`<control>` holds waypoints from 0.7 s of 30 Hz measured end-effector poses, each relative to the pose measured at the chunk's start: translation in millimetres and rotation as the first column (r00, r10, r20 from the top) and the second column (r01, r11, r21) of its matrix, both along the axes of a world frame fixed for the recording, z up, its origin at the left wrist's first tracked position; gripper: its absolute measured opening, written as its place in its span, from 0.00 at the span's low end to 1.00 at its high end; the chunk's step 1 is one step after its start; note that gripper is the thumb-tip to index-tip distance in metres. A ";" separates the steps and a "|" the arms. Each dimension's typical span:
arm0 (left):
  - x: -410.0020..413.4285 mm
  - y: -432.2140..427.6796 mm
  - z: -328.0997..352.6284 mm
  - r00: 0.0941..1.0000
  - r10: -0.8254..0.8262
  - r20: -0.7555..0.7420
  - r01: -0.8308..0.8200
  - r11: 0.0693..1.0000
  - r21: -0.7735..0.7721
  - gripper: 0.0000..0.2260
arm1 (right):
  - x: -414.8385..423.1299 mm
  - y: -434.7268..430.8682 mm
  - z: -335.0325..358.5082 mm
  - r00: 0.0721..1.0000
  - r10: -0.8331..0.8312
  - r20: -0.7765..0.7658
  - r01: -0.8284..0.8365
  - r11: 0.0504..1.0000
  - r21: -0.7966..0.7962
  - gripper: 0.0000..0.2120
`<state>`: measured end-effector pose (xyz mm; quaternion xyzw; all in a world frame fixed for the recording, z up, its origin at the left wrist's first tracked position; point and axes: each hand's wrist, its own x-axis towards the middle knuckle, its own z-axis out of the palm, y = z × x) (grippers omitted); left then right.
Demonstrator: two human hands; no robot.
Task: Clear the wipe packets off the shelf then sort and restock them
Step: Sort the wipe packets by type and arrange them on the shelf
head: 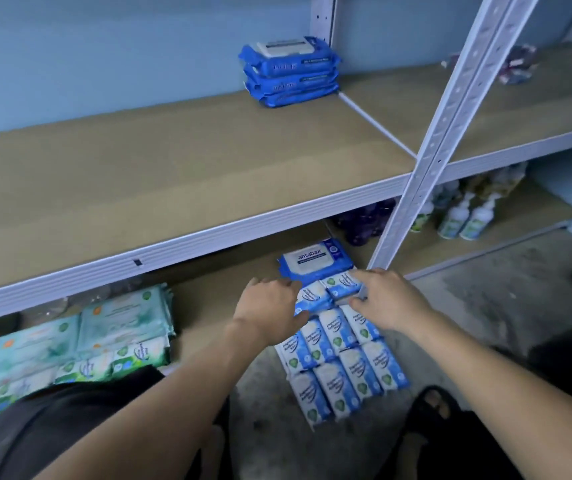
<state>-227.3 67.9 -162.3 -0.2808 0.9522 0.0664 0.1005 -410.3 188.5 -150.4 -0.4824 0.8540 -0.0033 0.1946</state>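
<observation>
blue wall, tan shelf, concrete floor

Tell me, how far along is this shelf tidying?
Done: the upper shelf in this bay shows just a stack of blue packs, and green packets sit grouped at lower left. In hand: the left hand and right hand grip the top row of small blue packets. Left: those sorted rows and the antabax pack await restocking.
</observation>
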 end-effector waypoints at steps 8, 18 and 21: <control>-42.5 -27.5 -117.8 0.941 0.336 -0.027 -0.306 0.884 0.355 0.32 | -37.7 -52.5 -82.1 0.985 -0.020 0.173 0.012 0.999 0.045 0.32; -107.9 -76.3 -195.2 0.800 0.590 -0.112 -0.465 0.727 0.505 0.38 | -91.7 -130.2 -166.1 0.968 -0.112 0.223 0.108 0.994 0.031 0.32; -116.5 -83.3 -201.2 0.793 0.606 -0.062 -0.497 0.702 0.510 0.38 | -104.5 -143.4 -181.1 0.938 -0.176 0.300 0.170 0.984 0.045 0.32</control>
